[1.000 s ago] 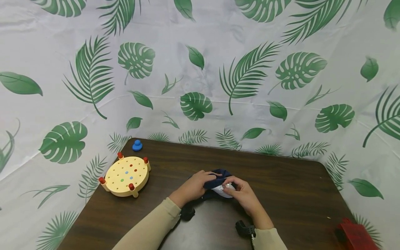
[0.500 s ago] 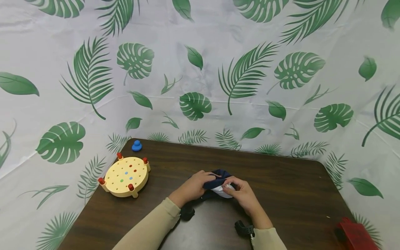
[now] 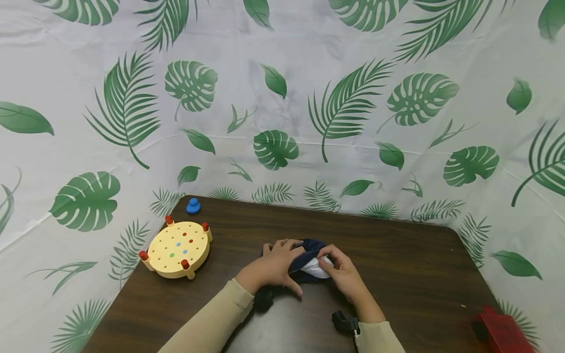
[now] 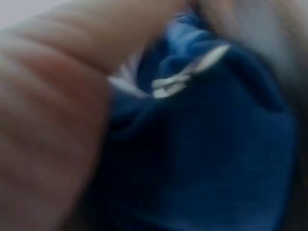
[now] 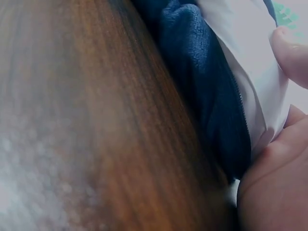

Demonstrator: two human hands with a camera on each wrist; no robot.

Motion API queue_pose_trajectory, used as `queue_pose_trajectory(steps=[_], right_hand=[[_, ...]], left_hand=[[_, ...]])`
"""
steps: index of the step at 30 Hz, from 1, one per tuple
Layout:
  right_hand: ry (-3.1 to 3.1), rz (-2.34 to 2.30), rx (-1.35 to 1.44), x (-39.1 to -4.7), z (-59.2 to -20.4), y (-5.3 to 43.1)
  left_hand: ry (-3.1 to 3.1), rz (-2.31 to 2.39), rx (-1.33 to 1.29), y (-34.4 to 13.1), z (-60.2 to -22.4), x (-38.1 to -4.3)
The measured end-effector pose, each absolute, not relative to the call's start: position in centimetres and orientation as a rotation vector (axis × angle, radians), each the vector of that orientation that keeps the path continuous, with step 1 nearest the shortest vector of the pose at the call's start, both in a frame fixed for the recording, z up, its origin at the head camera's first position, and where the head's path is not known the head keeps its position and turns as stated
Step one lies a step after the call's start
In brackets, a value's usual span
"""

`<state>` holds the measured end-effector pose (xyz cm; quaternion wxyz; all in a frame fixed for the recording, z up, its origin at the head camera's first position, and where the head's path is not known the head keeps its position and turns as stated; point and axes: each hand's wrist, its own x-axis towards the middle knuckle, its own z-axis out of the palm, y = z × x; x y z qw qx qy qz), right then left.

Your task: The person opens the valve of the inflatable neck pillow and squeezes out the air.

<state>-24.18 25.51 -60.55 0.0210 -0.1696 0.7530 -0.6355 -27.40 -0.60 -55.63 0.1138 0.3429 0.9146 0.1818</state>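
Observation:
A soft navy fabric item [image 3: 314, 244] with white material [image 3: 315, 269] showing at its opening lies between the hands in the head view. Its edge, seen in the right wrist view, has what looks like a zipper along the navy fabric [image 5: 219, 96], beside smooth white cloth [image 5: 255, 57]. My left hand [image 3: 274, 264] lies over the left side of the navy item, fingers spread and thumb stretched out. On the right, my right hand [image 3: 345, 277] pinches the white material between thumb and fingers. The left wrist view is blurred; a pale strip [image 4: 171, 86] crosses the navy fabric there.
A yellow round pegboard [image 3: 178, 250] with red-tipped legs stands on the dark wooden table [image 3: 388, 255], to the left. Behind it sits a small blue knobbed piece [image 3: 193, 206]. A red object [image 3: 505, 331] is at the lower right. Leaf-print cloth [image 3: 282, 108] hangs behind.
My left hand has loosened its hold on the navy item; its fingers have spread and the thumb has swung out toward me. My right hand keeps its pinch, nearly still.

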Motion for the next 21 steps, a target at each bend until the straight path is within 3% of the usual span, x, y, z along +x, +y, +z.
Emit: queue_pose_trajectory(steps=[10,21], right_hand=[[2.421,-1.866,-0.361,-24.22,-60.03,25.00],[2.451,-1.867,-0.427,-24.22,-60.23,24.57]], left_hand=[[2.662,0.448,1.074,-0.94,-55.75,-27.19],[2.700,0.443,1.124,-0.71,-56.17,-27.12]])
